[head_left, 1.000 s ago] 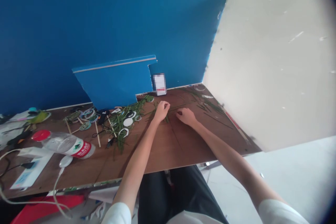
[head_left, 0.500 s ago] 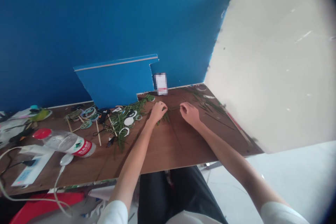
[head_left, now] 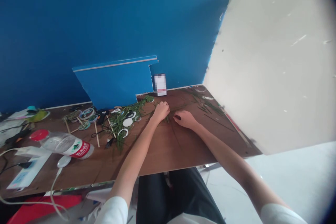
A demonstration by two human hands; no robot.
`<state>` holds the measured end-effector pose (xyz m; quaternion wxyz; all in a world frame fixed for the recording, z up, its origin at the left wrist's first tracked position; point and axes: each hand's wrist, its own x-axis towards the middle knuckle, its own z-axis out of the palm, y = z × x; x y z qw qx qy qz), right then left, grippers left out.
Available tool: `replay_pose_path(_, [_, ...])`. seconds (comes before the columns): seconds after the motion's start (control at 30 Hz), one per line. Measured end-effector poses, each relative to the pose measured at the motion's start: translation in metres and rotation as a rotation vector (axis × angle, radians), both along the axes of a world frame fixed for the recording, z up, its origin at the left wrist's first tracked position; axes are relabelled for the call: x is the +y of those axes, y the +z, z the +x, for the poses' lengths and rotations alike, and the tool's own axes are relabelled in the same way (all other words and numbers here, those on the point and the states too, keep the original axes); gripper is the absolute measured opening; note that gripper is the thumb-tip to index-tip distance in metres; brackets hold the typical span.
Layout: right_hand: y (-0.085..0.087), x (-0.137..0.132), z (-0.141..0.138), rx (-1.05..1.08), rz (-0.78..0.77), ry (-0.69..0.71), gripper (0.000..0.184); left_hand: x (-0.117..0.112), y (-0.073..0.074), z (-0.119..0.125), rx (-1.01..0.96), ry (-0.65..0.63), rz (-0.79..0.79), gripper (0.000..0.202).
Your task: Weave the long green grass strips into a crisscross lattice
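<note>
Over the middle of the brown table point(head_left: 157, 157), my left hand point(head_left: 161, 112) is closed in a pinch on thin green grass blades point(head_left: 167, 119), whose ends stick out below its fingers. Close to its right, my right hand point(head_left: 185, 119) is also closed, with thumb and fingertips drawn together. A thin strand seems to run between the two hands, but the fingertips hide most of it. To the left lies a heap of cut green blades point(head_left: 120, 140), with white round pieces point(head_left: 127, 122) on top. More loose blades point(head_left: 207, 106) are scattered to the right.
A clear bottle with a red cap point(head_left: 64, 143) lies by a white power strip point(head_left: 28, 175) and cable at left. Round pieces on sticks point(head_left: 85, 125) sit behind. A blue panel point(head_left: 118, 84) leans on the back wall; a white wall point(head_left: 262, 77) bounds the right.
My right hand has moved left and slightly down, closer to my left hand. My left hand has shifted a little right and turned its back more towards me.
</note>
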<state>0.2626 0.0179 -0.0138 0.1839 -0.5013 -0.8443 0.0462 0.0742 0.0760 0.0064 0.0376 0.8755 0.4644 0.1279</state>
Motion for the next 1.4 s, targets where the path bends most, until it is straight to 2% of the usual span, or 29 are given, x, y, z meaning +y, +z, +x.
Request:
replay_pose_path(0.33, [-0.001,0.001,-0.001,-0.054,-0.033,-0.051,0.025,0.005,-0.036,-0.007,-0.430,0.089,-0.057,0.006])
replay_pose_path(0.6, [0.000,-0.001,-0.003,-0.070,-0.050,-0.074,0.030,0.006,-0.043,-0.010,-0.587,0.123,-0.090,0.008])
replay_pose_path(0.77, [0.001,-0.003,-0.005,-0.097,-0.043,-0.078,0.030,0.004,-0.042,-0.011,-0.571,0.102,-0.089,0.007])
replay_pose_path(1.0, [0.004,-0.006,-0.007,-0.128,-0.072,-0.092,0.030,-0.001,-0.042,-0.009,-0.519,0.063,-0.009,0.009])
replay_pose_path(1.2, [0.006,-0.006,-0.007,-0.142,-0.075,-0.091,0.033,0.001,-0.032,-0.012,-0.545,0.078,-0.021,0.014])
replay_pose_path(1.4, [0.007,-0.006,-0.006,-0.148,-0.068,-0.082,0.035,0.015,-0.021,-0.008,-0.258,0.116,0.045,0.002])
